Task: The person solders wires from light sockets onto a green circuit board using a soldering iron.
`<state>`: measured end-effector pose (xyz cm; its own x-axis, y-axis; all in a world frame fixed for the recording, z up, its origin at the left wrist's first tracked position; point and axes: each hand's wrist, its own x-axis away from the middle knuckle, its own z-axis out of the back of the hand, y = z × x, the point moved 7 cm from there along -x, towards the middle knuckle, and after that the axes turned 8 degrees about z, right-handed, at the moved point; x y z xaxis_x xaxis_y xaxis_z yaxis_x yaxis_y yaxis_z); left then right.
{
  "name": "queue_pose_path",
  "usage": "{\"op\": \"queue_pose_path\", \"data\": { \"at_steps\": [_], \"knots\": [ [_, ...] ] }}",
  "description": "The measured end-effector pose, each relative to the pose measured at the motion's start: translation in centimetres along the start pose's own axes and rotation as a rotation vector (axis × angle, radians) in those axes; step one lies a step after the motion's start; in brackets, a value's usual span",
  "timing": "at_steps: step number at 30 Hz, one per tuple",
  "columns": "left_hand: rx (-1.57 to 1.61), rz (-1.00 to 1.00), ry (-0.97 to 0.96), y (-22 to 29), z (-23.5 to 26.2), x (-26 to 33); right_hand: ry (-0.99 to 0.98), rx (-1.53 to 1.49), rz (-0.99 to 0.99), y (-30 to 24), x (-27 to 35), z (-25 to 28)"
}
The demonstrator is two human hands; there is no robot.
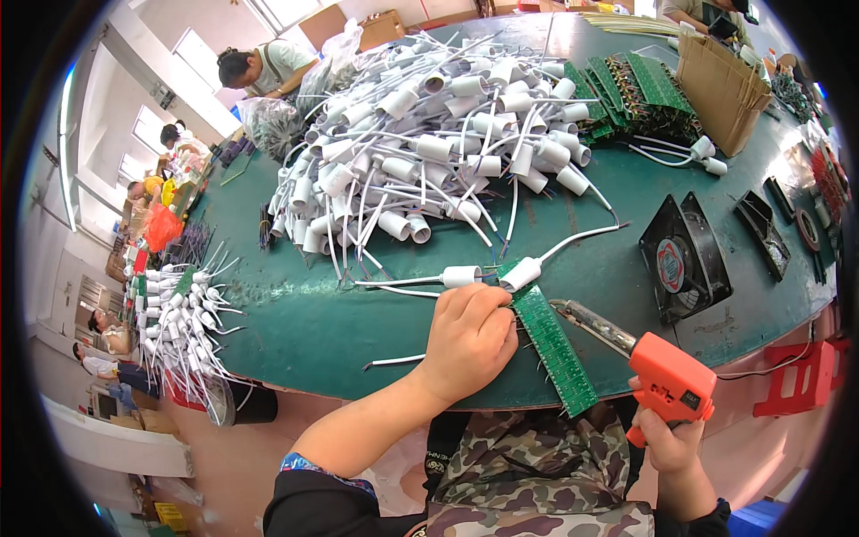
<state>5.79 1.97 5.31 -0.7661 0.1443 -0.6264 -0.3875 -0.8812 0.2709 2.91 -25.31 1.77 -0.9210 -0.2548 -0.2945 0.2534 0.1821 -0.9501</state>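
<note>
Left hand [467, 338] clamps the green circuit board [555, 349] at lower centre, right hand [673, 438] grips the orange soldering gun [667, 380] — best keep that board pinned flat, tip steady on the joint.

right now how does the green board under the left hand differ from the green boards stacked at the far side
The green board lies alone at the near table edge, pinned by the left hand; the stacked boards overlap in a heap, untouched. The near one has a white socket at its end. Both are long, narrow and green.
</note>
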Motion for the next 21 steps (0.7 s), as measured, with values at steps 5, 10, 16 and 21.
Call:
{"op": "queue_pose_path", "data": {
  "at_steps": [5, 10, 16, 21],
  "knots": [
    [-0.017, -0.021, -0.018, -0.2, -1.0, 0.0, -0.02, -0.015, -0.036, 0.8, -0.3, -0.1],
    [-0.026, -0.011, -0.03, -0.5, -1.2, 0.1, -0.092, 0.019, -0.022, 2.2, -0.4, 0.1],
    [-0.024, -0.024, -0.026, -0.4, -1.2, 0.2, -0.251, 0.18, 0.136, 2.4, -0.6, -0.2],
    [-0.021, -0.03, -0.028, -0.4, -1.3, 0.2, -0.227, 0.16, 0.159, 2.2, -1.1, -0.9]
  ]
}}
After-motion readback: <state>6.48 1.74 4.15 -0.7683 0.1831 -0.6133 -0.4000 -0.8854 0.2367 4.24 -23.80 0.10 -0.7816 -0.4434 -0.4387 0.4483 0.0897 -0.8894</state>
